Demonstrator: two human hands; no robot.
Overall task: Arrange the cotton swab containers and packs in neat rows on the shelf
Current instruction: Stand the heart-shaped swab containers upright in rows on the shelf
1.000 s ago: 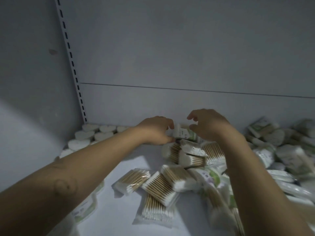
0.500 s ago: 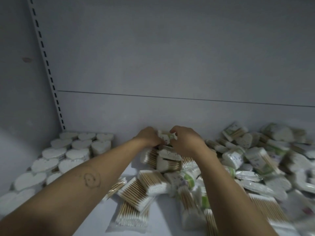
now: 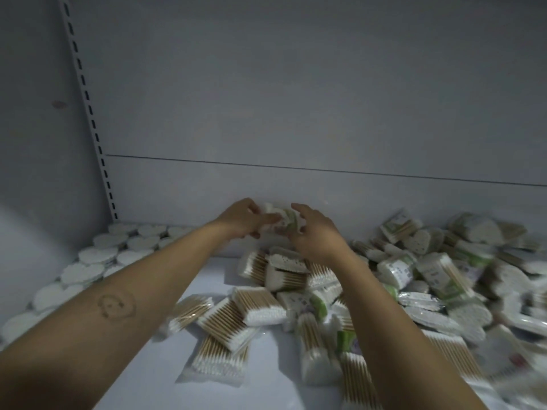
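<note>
A small pack with a green label [image 3: 284, 221] is being held up between both hands, just in front of the back wall [image 3: 296, 119] and clear of the heap beneath it. The left hand [image 3: 241, 220] is pinching the pack's left end with curled fingers. The right hand [image 3: 318, 235] is curving round the right end with its forefinger reaching over the top. Blur is hiding whether that hand is truly gripping or only touching.

Half a second ago the two hands were bunching knuckle to knuckle over the pack and hiding most of it. Now they are sitting wider apart, the green label is showing between them, and the pack is riding a little higher against the wall.

Directly under the grip, a loose pile [image 3: 299, 270] of swab packs is lying jumbled, and it is spreading off to the right of the grip in a thicker heap [image 3: 429, 261] of packs and heart-shaped tubs. Below the grip and nearer the person, flat packs of wooden-stemmed swabs [image 3: 233, 321] are lying askew on the white shelf floor [image 3: 213, 270]. Well to the left of the grip, heart-shaped containers [image 3: 88, 255] are standing in tidy rows along the side. Above them a slotted upright [image 3: 85, 99] is running up the corner.
</note>
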